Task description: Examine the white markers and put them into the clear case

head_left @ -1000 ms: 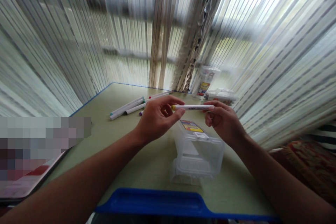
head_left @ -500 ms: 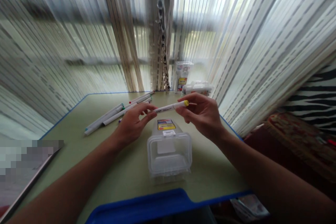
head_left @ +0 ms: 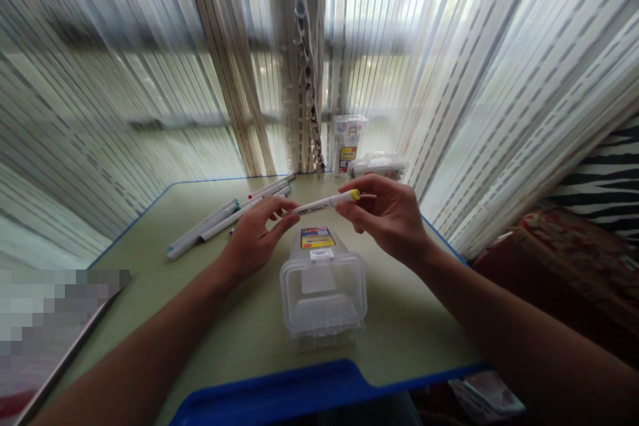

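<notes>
Both hands hold one white marker with a yellow end (head_left: 327,202) above a clear plastic box (head_left: 323,283). My right hand (head_left: 389,216) pinches the marker near its yellow end. My left hand (head_left: 254,234) grips the other end with its fingertips. The box lies on its side on the green table (head_left: 239,319), its lid with a yellow label facing up. The marker hangs just over the box's far end.
Several white markers (head_left: 224,214) lie on the table to the left. Two more clear plastic containers (head_left: 367,156) stand at the far edge by the vertical blinds. A blue table handle (head_left: 279,393) runs along the near edge. A striped cushion (head_left: 599,186) sits to the right.
A second ago the yellow end pointed left, by my left hand; it now points right, in my right hand. Since half a second ago the hands have hardly moved.
</notes>
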Demonstrator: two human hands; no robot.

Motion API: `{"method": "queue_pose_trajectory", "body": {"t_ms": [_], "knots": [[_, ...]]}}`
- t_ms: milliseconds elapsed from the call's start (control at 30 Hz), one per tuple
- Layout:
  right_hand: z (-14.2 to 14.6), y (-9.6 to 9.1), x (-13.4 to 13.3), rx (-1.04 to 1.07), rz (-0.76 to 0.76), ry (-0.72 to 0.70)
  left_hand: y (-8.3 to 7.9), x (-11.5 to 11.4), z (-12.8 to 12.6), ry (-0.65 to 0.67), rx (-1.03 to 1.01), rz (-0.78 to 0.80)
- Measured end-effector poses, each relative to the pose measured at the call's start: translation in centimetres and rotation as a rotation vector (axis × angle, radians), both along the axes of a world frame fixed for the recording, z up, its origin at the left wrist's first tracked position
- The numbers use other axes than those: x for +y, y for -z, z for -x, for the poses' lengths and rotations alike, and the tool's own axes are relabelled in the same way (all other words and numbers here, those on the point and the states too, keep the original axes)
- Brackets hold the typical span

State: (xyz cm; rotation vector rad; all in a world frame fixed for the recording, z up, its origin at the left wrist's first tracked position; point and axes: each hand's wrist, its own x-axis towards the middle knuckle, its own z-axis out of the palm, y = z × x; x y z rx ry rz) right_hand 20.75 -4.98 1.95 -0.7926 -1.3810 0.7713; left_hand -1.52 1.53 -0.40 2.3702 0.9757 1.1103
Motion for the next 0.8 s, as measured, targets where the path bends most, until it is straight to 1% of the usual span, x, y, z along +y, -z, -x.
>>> {"method": "queue_pose_trajectory", "body": {"t_ms": [300,500,800], "knots": [[-0.04,0.01,0.14,-0.011,-0.008,0.069,-0.10,-0.19,0.00,0.016,-0.014,-0.015],[-0.12,0.05,0.14,-0.010,-0.004,0.076,-0.13,-0.27,0.01,0.039,-0.007,-0.022],[-0.07,0.25,-0.01,-0.046,-0.010,0.091,-0.12,-0.28,-0.08,0.029,0.013,-0.017]]}}
